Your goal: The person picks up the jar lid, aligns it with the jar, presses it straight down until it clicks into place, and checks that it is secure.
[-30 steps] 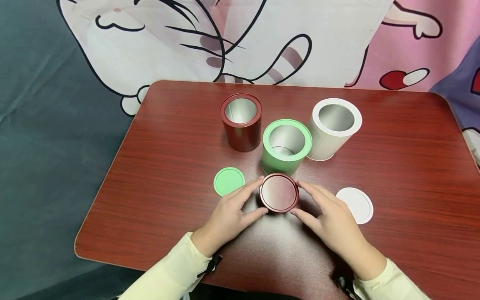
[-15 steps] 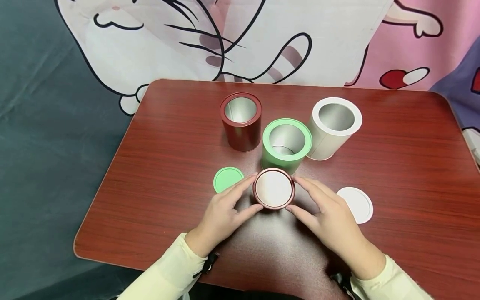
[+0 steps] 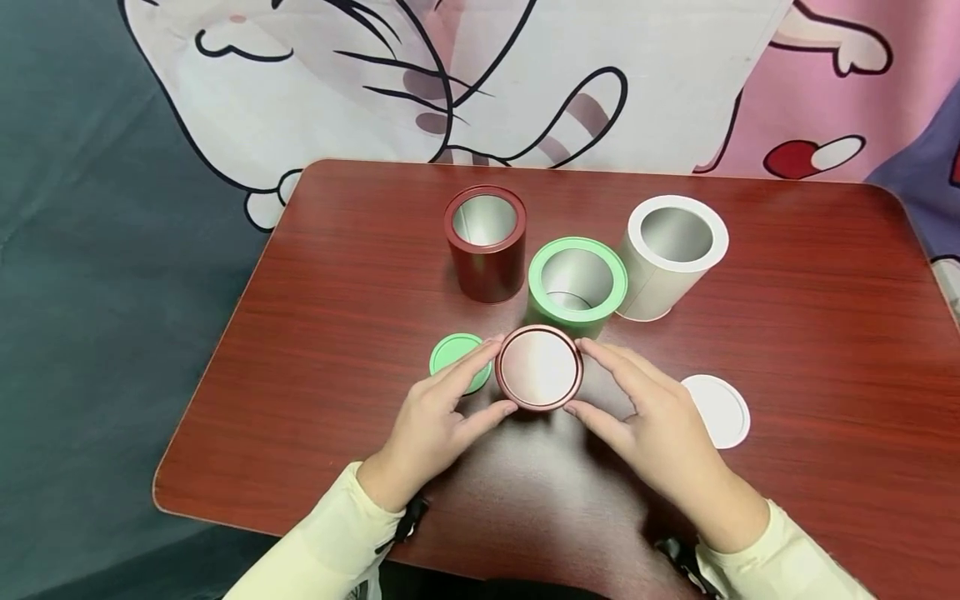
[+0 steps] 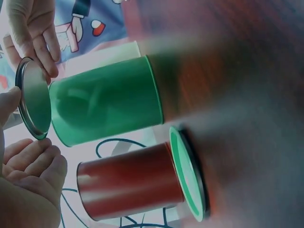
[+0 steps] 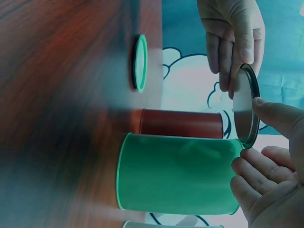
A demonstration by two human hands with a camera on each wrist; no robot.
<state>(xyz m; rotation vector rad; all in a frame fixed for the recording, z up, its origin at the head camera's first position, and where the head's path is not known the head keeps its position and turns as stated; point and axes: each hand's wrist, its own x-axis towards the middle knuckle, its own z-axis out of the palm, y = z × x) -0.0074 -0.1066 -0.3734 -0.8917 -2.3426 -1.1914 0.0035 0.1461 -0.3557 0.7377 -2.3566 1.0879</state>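
Note:
A round dark-red lid (image 3: pixel 539 367) is held level between both hands. My left hand (image 3: pixel 435 417) pinches its left edge with thumb and fingers, while my right hand (image 3: pixel 652 425) pinches the right edge likewise. Both wrist views show the lid (image 4: pixel 35 97) up at about the height of the green can's top, well off the table. Just beyond it stands the open green can (image 3: pixel 576 315), its lower front partly covered by the lid. Beside my left fingers, a green lid (image 3: pixel 453 348) lies on the table, partly hidden by them.
An open dark-red can (image 3: pixel 489 271) stands at the back, left of the green one. An open white can (image 3: pixel 647 287) is behind it to the right. By my right hand lies a white lid (image 3: pixel 722 412). The wooden table (image 3: pixel 300 333) has a printed cloth behind it.
Both hands have carried the red lid up from near the table, slightly left and away from the body. The cans and the other lids stay put.

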